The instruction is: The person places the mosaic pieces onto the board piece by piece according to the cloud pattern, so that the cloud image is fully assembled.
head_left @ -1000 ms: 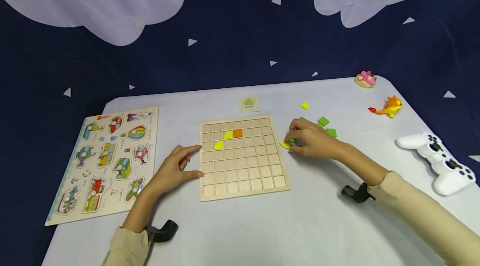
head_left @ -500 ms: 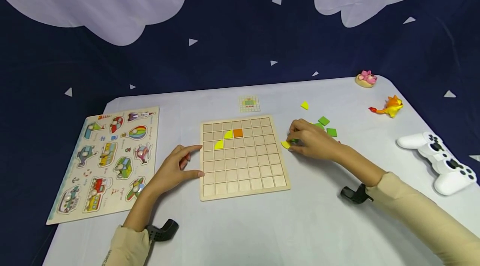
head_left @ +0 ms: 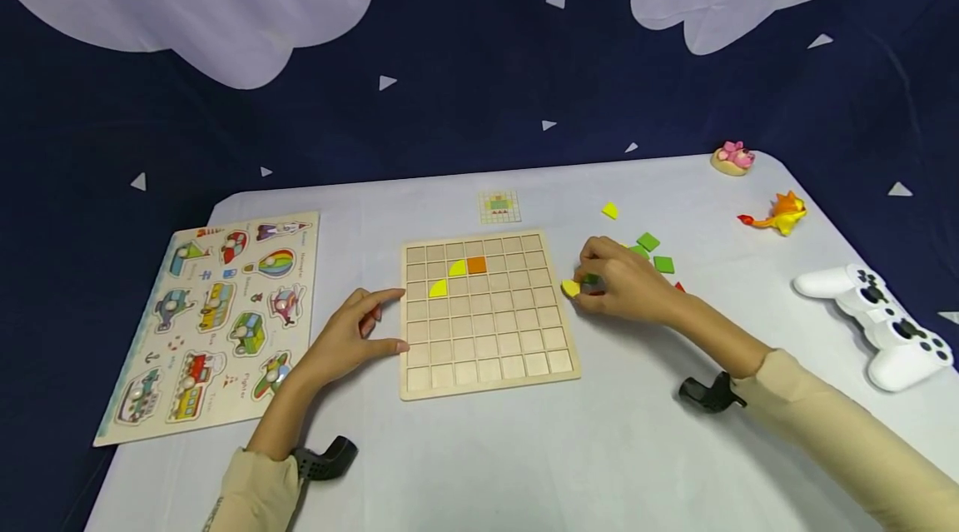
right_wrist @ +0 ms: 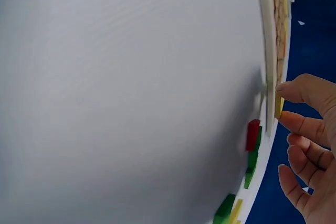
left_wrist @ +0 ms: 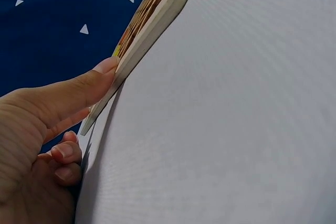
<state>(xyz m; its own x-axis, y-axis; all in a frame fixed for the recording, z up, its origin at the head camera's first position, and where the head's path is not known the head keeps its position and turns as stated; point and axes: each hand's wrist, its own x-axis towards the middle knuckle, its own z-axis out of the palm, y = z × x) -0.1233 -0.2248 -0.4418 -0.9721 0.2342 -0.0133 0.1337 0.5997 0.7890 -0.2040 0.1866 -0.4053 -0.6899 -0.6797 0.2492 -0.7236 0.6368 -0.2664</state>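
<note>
A wooden grid board (head_left: 487, 349) lies in the middle of the table. Set in its upper left cells are two yellow quarter-circle pieces (head_left: 438, 290) and an orange square piece (head_left: 476, 266). My left hand (head_left: 345, 340) rests beside it, thumb and index finger extended against its left edge. Just off the right edge, my right hand (head_left: 629, 278) pinches another yellow piece (right_wrist: 279, 107) between thumb and index finger, the other fingers loosely bent. Under and behind that hand are several green square pieces (head_left: 663, 265) and a red piece (head_left: 679, 287), partly hidden.
A pattern card (head_left: 499, 206) lies behind the board, with a loose yellow piece (head_left: 610, 211) to its right. A picture peg puzzle (head_left: 217, 332) covers the left side. On the right are a white game controller (head_left: 872, 324), an orange toy figure (head_left: 782, 214) and a pink figurine (head_left: 732, 158).
The yellow piece between my right thumb and index finger has turned slightly. My right hand has shifted a little, and the red piece now shows beside its wrist. My left hand stays put.
</note>
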